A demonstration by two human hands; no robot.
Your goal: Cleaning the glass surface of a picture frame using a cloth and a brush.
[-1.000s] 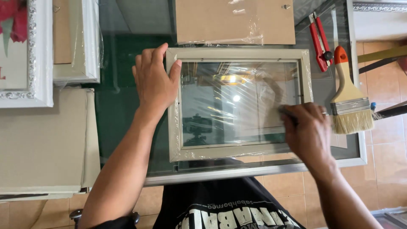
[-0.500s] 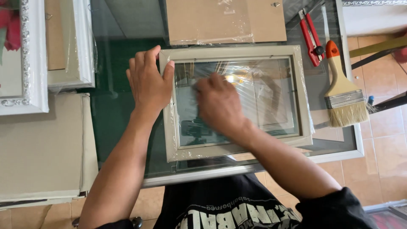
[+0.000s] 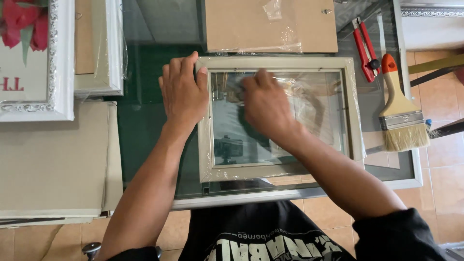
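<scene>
Both hands were on the pale picture frame (image 3: 278, 171): the left hand (image 3: 183, 94) lay flat, fingers spread, on its left edge, while the right hand (image 3: 263, 104) pressed open-palmed on the glass (blurred, gripping nothing I could see). It lay flat on a glass-topped table (image 3: 145, 135) over orange tiles, beside a paintbrush (image 3: 401, 113), red cutter (image 3: 365, 48) and brown backing board (image 3: 241, 24).
</scene>
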